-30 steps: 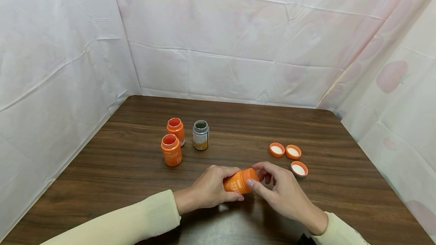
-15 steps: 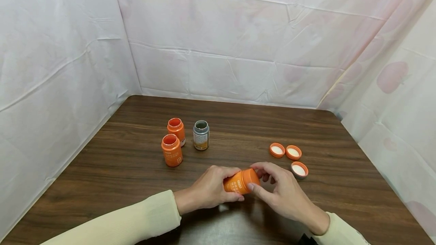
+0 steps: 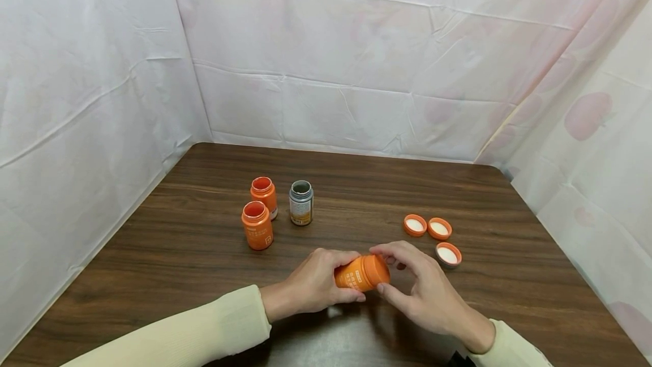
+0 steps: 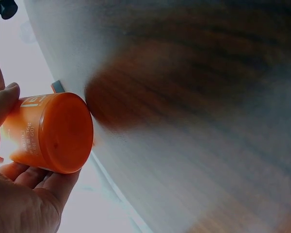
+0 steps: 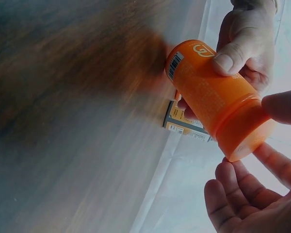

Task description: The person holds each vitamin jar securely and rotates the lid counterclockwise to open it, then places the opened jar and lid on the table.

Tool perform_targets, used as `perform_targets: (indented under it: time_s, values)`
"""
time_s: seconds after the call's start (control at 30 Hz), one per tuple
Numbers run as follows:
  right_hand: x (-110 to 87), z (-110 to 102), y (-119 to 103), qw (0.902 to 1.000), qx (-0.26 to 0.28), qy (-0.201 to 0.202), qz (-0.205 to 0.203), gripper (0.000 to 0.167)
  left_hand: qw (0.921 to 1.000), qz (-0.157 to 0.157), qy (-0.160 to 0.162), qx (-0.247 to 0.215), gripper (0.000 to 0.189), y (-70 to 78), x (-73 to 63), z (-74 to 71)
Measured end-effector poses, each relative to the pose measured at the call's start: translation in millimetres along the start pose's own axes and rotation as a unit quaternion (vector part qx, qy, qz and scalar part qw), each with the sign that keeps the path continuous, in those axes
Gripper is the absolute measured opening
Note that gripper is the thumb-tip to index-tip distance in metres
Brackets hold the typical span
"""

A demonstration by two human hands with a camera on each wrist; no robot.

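Observation:
My left hand [image 3: 317, 281] grips an orange pill bottle [image 3: 354, 276] around its body, holding it tilted with the capped end toward the right. At that end, the thumb and a forefinger of my right hand [image 3: 425, 290] pinch the edge of the orange cap [image 3: 377, 269], which sits on the bottle's neck. In the right wrist view, the other fingers [image 5: 225, 194] of this hand are bent just below the cap [image 5: 245, 131]. The left wrist view shows the bottle's round base [image 4: 68, 133] close to the tabletop.
Two uncapped orange bottles [image 3: 258, 231] [image 3: 265, 200] stand at the left, beside an uncapped grey bottle [image 3: 301, 208]. On the right, two orange caps [image 3: 415, 225] [image 3: 440, 228] and a grey-sided cap [image 3: 449, 254] lie with white liners up. White sheets [image 3: 326, 55] surround the wooden table [image 3: 356, 186].
The right fingers have shifted slightly around the cap, the thumb lower along its edge and the forefinger over its top. The left hand and bottle stay almost in place.

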State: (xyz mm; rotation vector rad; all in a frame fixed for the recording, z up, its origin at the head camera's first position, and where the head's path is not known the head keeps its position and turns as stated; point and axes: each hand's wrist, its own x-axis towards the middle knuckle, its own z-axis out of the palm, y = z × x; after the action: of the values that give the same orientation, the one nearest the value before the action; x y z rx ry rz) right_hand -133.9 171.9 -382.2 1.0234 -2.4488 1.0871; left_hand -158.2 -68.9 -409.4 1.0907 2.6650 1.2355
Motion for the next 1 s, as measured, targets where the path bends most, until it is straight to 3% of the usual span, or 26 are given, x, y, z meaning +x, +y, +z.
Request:
perform_targets:
  time_s: [0.27, 0.53, 0.7, 1.0]
  values:
    - [1.2, -0.1, -1.0, 0.9989, 0.042, 0.004, -0.02, 0.062, 1.0, -0.002, 0.0, -0.002, 0.043, 0.4, 0.1, -0.2]
    - [1.9, 0.3, -0.6, 0.9987, 0.045, 0.006, -0.024, 0.067, 1.0, -0.002, 0.001, -0.006, 0.043, 0.3, 0.2, -0.4]
    - [1.3, 1.3, -0.1, 0.9996, 0.023, 0.012, 0.009, 0.063, 0.9999, -0.001, 0.004, -0.011, 0.042, 0.4, 0.1, -0.3]
    - [2.6, 4.5, -0.9, 0.9972, -0.03, 0.023, 0.064, 0.036, 0.9998, -0.005, 0.0, -0.02, 0.041, 0.3, 0.4, -0.8]
